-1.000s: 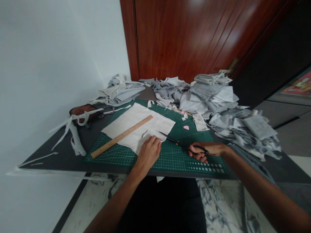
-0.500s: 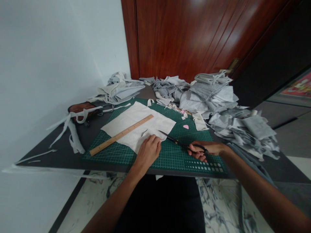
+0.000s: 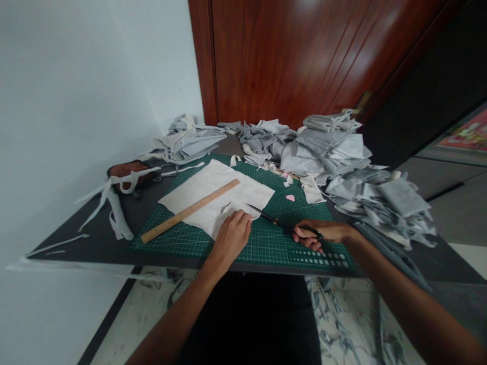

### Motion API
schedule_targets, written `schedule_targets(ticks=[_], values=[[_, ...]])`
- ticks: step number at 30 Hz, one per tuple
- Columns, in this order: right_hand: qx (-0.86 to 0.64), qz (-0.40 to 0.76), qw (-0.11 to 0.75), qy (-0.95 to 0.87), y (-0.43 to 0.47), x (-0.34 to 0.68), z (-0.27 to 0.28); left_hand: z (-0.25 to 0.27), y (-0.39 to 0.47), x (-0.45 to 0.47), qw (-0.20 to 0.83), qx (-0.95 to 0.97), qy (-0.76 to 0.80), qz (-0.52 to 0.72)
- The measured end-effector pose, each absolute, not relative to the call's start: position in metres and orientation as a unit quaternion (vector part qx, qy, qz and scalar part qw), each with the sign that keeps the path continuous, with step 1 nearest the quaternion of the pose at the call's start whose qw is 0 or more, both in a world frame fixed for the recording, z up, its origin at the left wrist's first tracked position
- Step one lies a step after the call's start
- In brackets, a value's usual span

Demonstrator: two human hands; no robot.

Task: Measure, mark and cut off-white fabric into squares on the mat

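Note:
A white piece of cloth point(image 3: 186, 190) lies on the green cutting mat point(image 3: 266, 246), with a wooden ruler point(image 3: 192, 209) resting slantwise across it. My left hand point(image 3: 233, 230) is closed over a folded-back flap near the cloth's front edge; its fingertips are partly hidden. Black-handled scissors point(image 3: 271, 219) are gripped in my right hand point(image 3: 314, 234), fingers in and around the handles. Their blades point left into the cloth, just beyond my left fingers, and the tips are at the fold.
Grey and white cloth pieces point(image 3: 327, 149) are heaped along the back and right of the dark table point(image 3: 102, 223). At the left lie a brown pouch point(image 3: 127, 172), white strips point(image 3: 119, 218) and another cloth pile point(image 3: 182, 142). A pink scrap point(image 3: 290, 198) sits on the mat.
The scissors' handles have come closer together in my right hand, and the blades have closed further at the cloth. My left hand stays in place on the flap.

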State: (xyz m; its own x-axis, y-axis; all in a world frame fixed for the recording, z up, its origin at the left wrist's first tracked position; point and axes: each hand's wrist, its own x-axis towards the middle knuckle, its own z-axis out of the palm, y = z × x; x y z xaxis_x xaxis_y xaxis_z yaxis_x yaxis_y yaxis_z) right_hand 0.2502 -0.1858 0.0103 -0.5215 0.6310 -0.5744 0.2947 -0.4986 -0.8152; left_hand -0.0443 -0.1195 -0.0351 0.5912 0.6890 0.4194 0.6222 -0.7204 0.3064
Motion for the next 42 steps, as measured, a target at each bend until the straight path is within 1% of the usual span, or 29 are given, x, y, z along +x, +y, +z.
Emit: schedule_targets(ticks=[10,17,42], values=[[-0.521,0.688,0.108,-0.494,-0.1853,0.2474,0.0126,-0.0359,-0.1186,-0.0455,0.079,0.878,0.368,0.297],[-0.528,0.691,0.101,-0.482,-0.1822,0.2485,0.0105,-0.0363,-0.1187,-0.0464,0.084,0.874,0.375,0.297],[-0.534,0.702,0.119,-0.456,-0.1828,0.2436,0.0149,-0.0338,-0.1205,-0.0477,0.1,0.864,0.381,0.313]])
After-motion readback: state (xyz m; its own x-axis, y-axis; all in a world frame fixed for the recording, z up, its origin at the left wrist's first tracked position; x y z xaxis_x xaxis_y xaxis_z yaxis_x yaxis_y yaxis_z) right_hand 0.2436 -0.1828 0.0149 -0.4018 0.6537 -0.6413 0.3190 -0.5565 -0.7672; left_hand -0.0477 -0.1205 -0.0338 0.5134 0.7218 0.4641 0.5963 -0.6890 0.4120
